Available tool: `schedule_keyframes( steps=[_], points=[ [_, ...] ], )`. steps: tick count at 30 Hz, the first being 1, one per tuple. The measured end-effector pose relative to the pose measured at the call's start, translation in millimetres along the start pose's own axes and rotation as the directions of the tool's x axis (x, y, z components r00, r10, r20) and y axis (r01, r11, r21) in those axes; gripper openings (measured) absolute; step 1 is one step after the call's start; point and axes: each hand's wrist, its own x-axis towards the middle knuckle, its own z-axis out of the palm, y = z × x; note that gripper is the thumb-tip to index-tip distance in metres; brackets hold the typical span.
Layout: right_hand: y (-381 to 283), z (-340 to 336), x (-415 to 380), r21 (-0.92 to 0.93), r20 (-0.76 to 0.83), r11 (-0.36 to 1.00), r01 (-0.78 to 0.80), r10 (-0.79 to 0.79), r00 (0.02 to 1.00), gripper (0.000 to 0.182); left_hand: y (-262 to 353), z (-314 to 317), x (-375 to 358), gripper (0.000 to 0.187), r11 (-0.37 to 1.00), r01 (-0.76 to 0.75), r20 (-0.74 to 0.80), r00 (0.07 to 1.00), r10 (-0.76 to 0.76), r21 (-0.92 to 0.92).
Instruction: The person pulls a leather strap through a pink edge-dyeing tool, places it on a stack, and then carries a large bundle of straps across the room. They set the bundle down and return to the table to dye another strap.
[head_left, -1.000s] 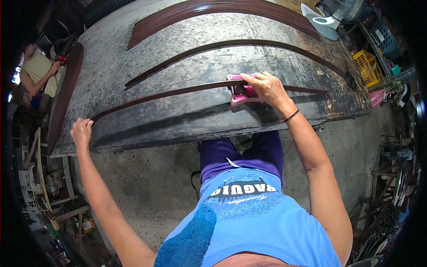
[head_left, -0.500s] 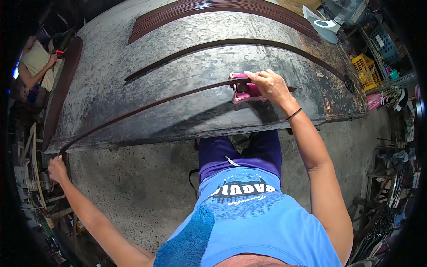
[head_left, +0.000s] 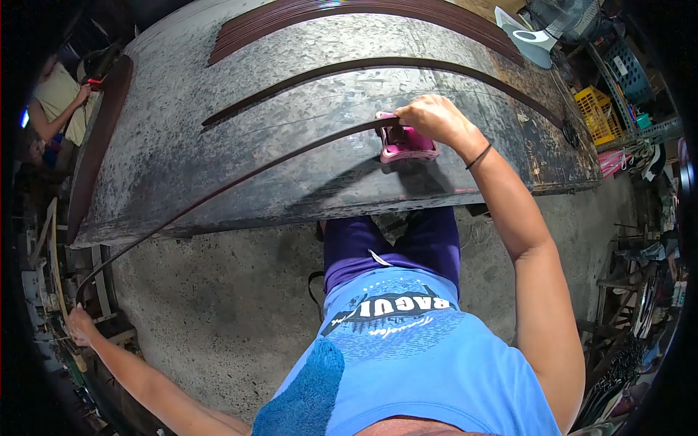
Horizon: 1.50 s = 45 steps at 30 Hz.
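Observation:
A long thin brown strip [head_left: 240, 179] runs from a pink hand tool [head_left: 407, 145] on the grey worktable [head_left: 218, 87] down past the table's front left corner. My left hand [head_left: 78, 325] grips the strip's far end, low and to the left of the table. My right hand [head_left: 436, 116] presses down on top of the pink tool, where the strip passes through it.
Two more brown strips [head_left: 378, 67] lie across the table, and a stack of them [head_left: 349, 10] sits at the far edge. Another stack [head_left: 98, 142] lines the left edge. A person in a tan shirt [head_left: 58, 102] works at the far left. Yellow crate [head_left: 598, 109] at right.
My left hand has pulled the strip's end down and to the left, off the table. The strip's right end has slid in to the pink tool.

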Motion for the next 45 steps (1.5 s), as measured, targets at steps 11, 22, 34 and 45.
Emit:
schedule_keyframes(
  steps=[11, 22, 34, 45],
  points=[
    [-34.1, -15.8, 55.0, -0.007, 0.191, 0.994, 0.110, -0.107, 0.976, 0.016, -174.2, 105.8, 41.2, 0.041, 0.977, -0.190, -0.102, 0.974, 0.200, 0.098],
    [-56.1, -16.9, 69.5, 0.044, 0.139, 0.987, 0.153, -0.157, 0.978, 0.014, -231.7, 76.8, 64.3, 0.031, 0.884, 0.237, 0.133, 0.940, -0.313, 0.404],
    [117.8, -142.0, -120.4, 0.139, -0.127, 0.975, -0.173, 0.190, 0.973, 0.020, 88.2, -147.7, 35.1, 0.030, 0.781, -0.436, 0.068, 0.854, 0.516, -0.447],
    [235.9, -243.6, -581.3, -0.338, -0.398, 0.326, -0.883, 0.801, 0.448, 0.035, 471.3, -387.6, -109.0, 0.023, -0.111, -0.692, -0.350, 0.214, 0.912, -0.713]
  ],
)
